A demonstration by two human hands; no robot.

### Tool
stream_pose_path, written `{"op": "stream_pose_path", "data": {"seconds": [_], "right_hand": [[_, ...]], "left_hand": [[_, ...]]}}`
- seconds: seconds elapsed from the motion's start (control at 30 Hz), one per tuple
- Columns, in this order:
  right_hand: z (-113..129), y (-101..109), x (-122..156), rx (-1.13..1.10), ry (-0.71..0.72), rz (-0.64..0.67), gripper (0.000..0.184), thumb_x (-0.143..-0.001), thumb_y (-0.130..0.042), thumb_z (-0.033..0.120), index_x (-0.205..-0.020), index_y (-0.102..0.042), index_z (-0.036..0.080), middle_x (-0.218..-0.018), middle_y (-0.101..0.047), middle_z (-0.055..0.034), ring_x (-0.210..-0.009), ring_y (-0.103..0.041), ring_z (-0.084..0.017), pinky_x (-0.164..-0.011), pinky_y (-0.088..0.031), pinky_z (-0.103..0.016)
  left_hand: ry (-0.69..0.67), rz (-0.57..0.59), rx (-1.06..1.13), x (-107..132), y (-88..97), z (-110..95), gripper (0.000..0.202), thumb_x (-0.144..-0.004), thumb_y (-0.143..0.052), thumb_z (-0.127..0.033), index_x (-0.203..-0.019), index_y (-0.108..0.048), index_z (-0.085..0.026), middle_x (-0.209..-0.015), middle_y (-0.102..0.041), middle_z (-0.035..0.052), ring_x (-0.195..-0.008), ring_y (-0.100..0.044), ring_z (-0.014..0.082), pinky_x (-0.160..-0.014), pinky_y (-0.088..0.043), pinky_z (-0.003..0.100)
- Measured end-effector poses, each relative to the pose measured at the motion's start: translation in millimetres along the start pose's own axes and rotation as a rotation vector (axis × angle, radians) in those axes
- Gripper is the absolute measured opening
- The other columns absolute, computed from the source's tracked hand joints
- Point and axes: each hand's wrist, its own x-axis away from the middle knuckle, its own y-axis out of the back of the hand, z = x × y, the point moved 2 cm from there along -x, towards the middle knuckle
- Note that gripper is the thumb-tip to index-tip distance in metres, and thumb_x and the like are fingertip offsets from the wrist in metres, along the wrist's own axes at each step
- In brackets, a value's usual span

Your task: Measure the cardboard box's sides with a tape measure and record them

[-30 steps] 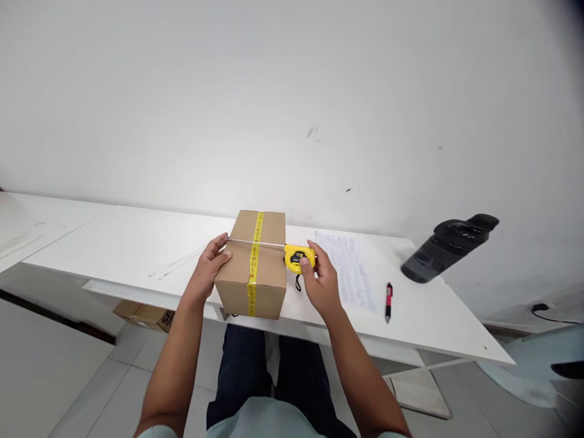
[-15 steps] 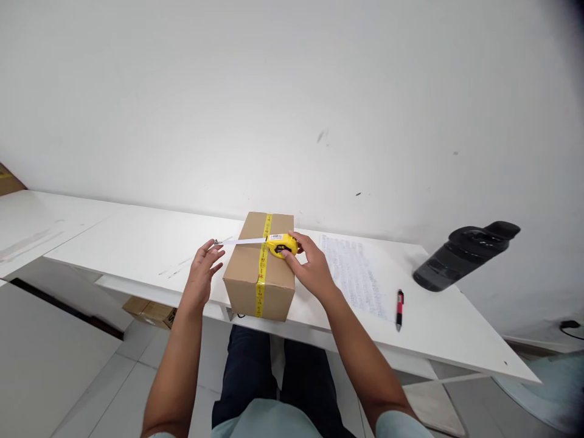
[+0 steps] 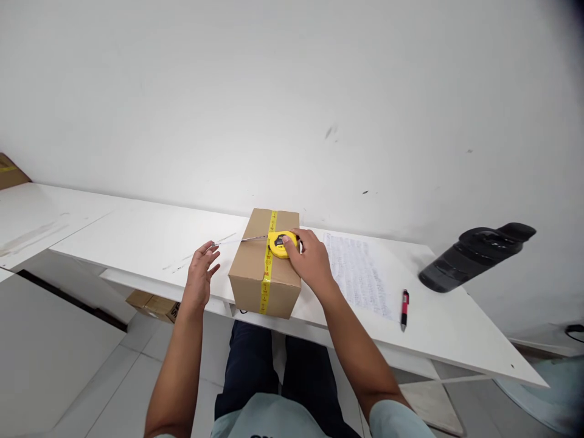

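Note:
A yellow tape measure point(image 3: 276, 244) lies in my right hand point(image 3: 311, 260), its case tilted over the top of a cardboard box point(image 3: 250, 260). My right thumb rests on the front of the case, with the fingers curled behind it. The thin blade stretches left across the box and past its edge. At its metal end hook point(image 3: 214, 244), the fingertips of my left hand point(image 3: 201, 274) pinch the tape; the other fingers are loosely apart. Yellow printed tape point(image 3: 266, 281) runs down the middle of the closed box, which stands on the white desk point(image 3: 137, 228).
Right of the box lies a handwritten sheet point(image 3: 360, 274), then a red and black pen point(image 3: 404, 310). A dark bottle point(image 3: 472, 258) stands near the wall. Another carton point(image 3: 152, 305) sits below the desk, and one more box point(image 3: 13, 173) at the far left.
My right hand has turned the tape measure case so its dark label faces up and the blade shows edge-on. The view has shifted slightly; my left hand stays at the hook.

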Motion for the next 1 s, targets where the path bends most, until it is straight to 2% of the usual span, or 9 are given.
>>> {"op": "stream_pose_path", "data": {"seconds": [0.23, 0.33, 0.47, 0.53, 0.6, 0.67, 0.83, 0.9, 1.0], "right_hand": [[-40.1, 15.1, 2.3, -0.054, -0.008, -0.218, 0.058, -0.097, -0.045, 0.061, -0.143, -0.055, 0.027, -0.128, -0.057, -0.0104, -0.078, -0.059, -0.016, -0.083, -0.053, -0.037], [-100.8, 59.6, 14.9, 0.106, -0.178, -0.413, 0.059, -0.099, -0.04, 0.054, -0.147, -0.05, 0.021, -0.12, -0.061, -0.0116, -0.078, -0.059, -0.018, -0.083, -0.052, -0.037], [-191.9, 132.9, 43.2, 0.529, -0.584, -0.31, 0.067, -0.097, -0.042, 0.05, -0.155, -0.039, 0.015, -0.112, -0.067, -0.0165, -0.099, -0.066, -0.031, -0.088, -0.049, -0.044], [-222.8, 158.1, 56.0, 0.651, -0.705, -0.272, 0.076, -0.097, -0.043, 0.053, -0.161, -0.025, 0.017, -0.122, -0.066, -0.0211, -0.107, -0.066, -0.036, -0.09, -0.048, -0.048], [-241.9, 167.3, 64.2, 0.644, -0.793, -0.205, 0.082, -0.097, -0.045, 0.055, -0.163, -0.016, 0.017, -0.128, -0.064, -0.0248, -0.113, -0.066, -0.039, -0.093, -0.047, -0.051], [-251.9, 162.8, 68.3, 0.565, -0.846, -0.128, 0.082, -0.097, -0.049, 0.05, -0.163, -0.018, 0.012, -0.13, -0.064, -0.0274, -0.118, -0.064, -0.039, -0.097, -0.045, -0.051], [-257.4, 143.7, 71.5, 0.377, -0.781, -0.097, 0.064, -0.092, -0.054, 0.029, -0.153, -0.044, 0.012, -0.124, -0.07, -0.0238, -0.12, -0.063, -0.034, -0.103, -0.042, -0.046], [-255.6, 146.9, 75.0, 0.26, -0.718, -0.106, 0.052, -0.09, -0.055, 0.03, -0.14, -0.06, 0.016, -0.114, -0.075, -0.017, -0.111, -0.067, -0.029, -0.099, -0.046, -0.04], [-250.2, 161.4, 83.2, 0.038, -0.626, -0.125, 0.045, -0.092, -0.048, 0.043, -0.121, -0.071, 0.016, -0.095, -0.077, -0.0103, -0.087, -0.071, -0.022, -0.081, -0.053, -0.033]], "left_hand": [[-0.121, -0.048, -0.025, -7.9, -8.3, -15.6, 0.064, -0.076, -0.069, -0.055, -0.133, -0.058, -0.029, -0.154, -0.051, 0.0094, -0.141, -0.05, 0.0304, -0.111, -0.044, 0.046], [-0.217, -0.134, -0.1, 17.6, -3.3, -33.3, 0.059, -0.076, -0.07, -0.052, -0.132, -0.062, -0.037, -0.152, -0.054, 0.0033, -0.143, -0.048, 0.0321, -0.117, -0.04, 0.053], [-0.523, -0.027, -0.424, 86.0, -8.5, -49.2, 0.047, -0.076, -0.065, -0.049, -0.121, -0.064, -0.063, -0.138, -0.063, -0.0159, -0.141, -0.05, 0.0354, -0.12, -0.041, 0.057], [-0.742, 0.32, -0.54, 123.1, -37.0, -40.2, 0.058, -0.078, -0.062, -0.046, -0.132, -0.055, -0.066, -0.132, -0.068, -0.0111, -0.131, -0.058, 0.0369, -0.114, -0.047, 0.06], [-0.944, 0.844, -0.584, 156.1, -85.4, -15.8, 0.069, -0.081, -0.064, -0.038, -0.145, -0.047, -0.056, -0.129, -0.072, -0.0031, -0.123, -0.065, 0.0324, -0.11, -0.052, 0.055], [-0.949, 1.158, -0.688, 173.5, -144.0, 20.0, 0.06, -0.09, -0.058, -0.035, -0.149, -0.049, -0.042, -0.14, -0.066, 0.0026, -0.129, -0.062, 0.0287, -0.114, -0.047, 0.052], [-0.636, 1.133, -1.074, 150.0, -272.3, 109.4, 0.068, -0.097, -0.049, -0.053, -0.155, -0.044, -0.019, -0.165, -0.033, 0.0161, -0.154, -0.027, 0.0388, -0.124, -0.021, 0.063], [-0.553, 1.068, -1.156, 132.6, -289.4, 129.5, 0.069, -0.098, -0.042, -0.054, -0.156, -0.042, -0.017, -0.166, -0.03, 0.019, -0.156, -0.02, 0.0419, -0.122, -0.015, 0.067], [-0.5, 1.049, -1.206, 126.3, -271.0, 139.4, 0.063, -0.098, -0.044, -0.052, -0.152, -0.049, -0.018, -0.161, -0.039, 0.0199, -0.151, -0.031, 0.0439, -0.119, -0.022, 0.067]]}}
